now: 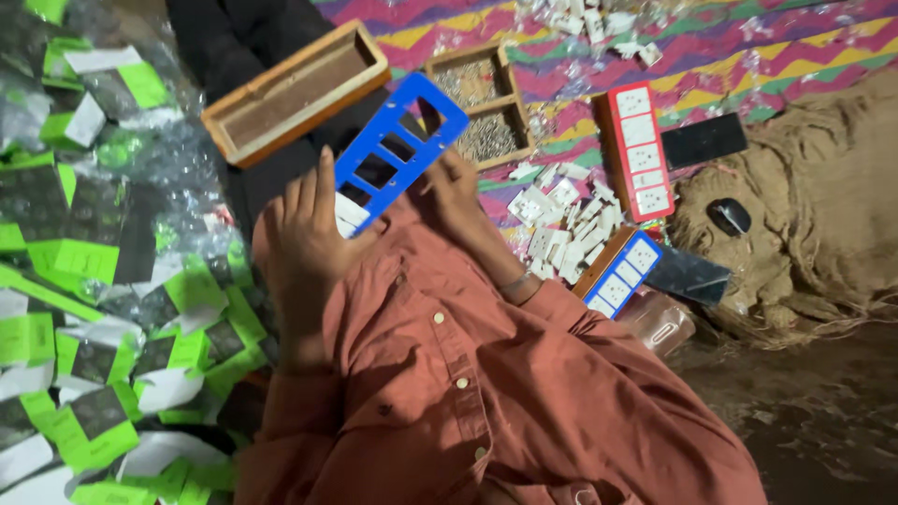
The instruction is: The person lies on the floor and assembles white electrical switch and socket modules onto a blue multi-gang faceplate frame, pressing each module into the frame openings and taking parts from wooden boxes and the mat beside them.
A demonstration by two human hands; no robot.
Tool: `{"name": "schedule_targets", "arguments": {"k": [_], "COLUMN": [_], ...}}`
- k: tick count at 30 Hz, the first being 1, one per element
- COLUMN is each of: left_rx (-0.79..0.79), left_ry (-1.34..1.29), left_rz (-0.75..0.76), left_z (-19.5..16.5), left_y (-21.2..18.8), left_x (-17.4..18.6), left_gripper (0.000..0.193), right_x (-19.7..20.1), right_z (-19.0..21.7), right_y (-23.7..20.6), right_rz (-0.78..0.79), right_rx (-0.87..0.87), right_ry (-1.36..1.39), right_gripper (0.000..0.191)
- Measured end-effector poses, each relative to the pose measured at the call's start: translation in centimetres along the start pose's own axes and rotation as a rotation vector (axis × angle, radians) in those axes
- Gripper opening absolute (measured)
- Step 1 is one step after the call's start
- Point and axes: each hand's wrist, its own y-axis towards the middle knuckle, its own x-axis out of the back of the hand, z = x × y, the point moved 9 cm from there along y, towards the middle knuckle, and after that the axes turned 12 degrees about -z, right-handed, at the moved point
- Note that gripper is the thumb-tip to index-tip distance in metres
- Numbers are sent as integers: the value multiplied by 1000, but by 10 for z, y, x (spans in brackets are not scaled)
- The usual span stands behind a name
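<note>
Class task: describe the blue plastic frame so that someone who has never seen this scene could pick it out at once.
Start at the rust-coloured shirt filling the lower middle. Just above it, the left hand and right hand hold the blue frame tilted. Unlike the red board filled with white sockets, its rectangular openings are mostly empty.

Illumination is uneven: the patterned mat (711, 47) at upper right is brightly lit, while the floor (823, 421) at lower right falls into deep shadow. The green-and-white packets (84, 262) at left show glare and slight softness. Colours appear saturated; the rust shirt (486, 393) is nearest the lens and mildly blurred.
</note>
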Motion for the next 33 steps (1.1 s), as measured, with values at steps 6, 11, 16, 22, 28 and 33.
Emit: {"name": "schedule_targets", "arguments": {"k": [6, 11, 16, 22, 28, 33], "left_rx": [-124, -73, -67, 13, -9, -38], "left_ry": [39, 22, 31, 30, 41, 11], "left_rz": [-34, -107, -214, -193, -137, -166], "left_z": [-5, 17, 27, 22, 13, 13], "left_y": [-1, -13, -18, -11, -5, -6], "left_x": [-3, -29, -29, -6, -1, -3], "left_gripper": [101, 101, 98, 98, 92, 84], "right_x": [81, 114, 60, 58, 131, 203], "right_z": [6, -1, -6, -26, 2, -9], "right_y": [37, 77, 94, 90, 73, 35], "right_rz": [-43, -16, 195, 292, 415, 351], "right_rx": [263, 325, 613, 518, 417, 88], "right_ry": [-311, -869, -995, -1169, -937, -1122], "right_gripper": [13, 23, 27, 19, 11, 36]}}
